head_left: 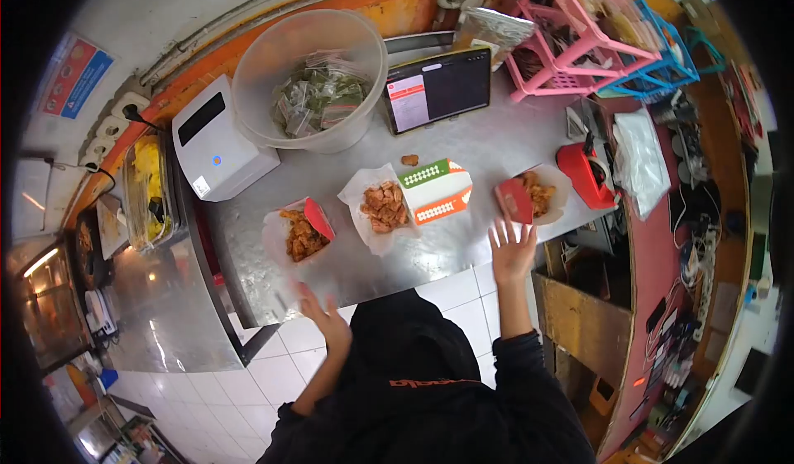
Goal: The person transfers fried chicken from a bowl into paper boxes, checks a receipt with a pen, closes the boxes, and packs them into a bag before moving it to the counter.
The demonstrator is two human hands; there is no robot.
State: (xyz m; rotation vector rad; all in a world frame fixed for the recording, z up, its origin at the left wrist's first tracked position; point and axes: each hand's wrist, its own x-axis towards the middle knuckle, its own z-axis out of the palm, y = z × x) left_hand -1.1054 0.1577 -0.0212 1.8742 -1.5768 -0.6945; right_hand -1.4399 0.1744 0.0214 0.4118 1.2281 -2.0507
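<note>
My left hand [323, 315] is raised at the table's front edge, fingers apart and slightly blurred, holding nothing. Just beyond it stands a red and white box of fried pieces [303, 236]. My right hand [512, 253] is open with fingers spread, right below another red box with food [539, 197]; whether the fingertips touch it is unclear. Between the hands, a paper-lined open box [384, 208] holds browned pieces, with its green, white and orange lid [436, 191] folded out to the right. One loose piece [409, 160] lies on the metal table [364, 270] behind the lid.
Behind the food stand a white printer-like device [217, 137], a clear tub [310, 79] with small packets and a tablet [438, 90]. Toward the right are a red tape dispenser [585, 176], a plastic bag [642, 160] and pink racks [571, 42].
</note>
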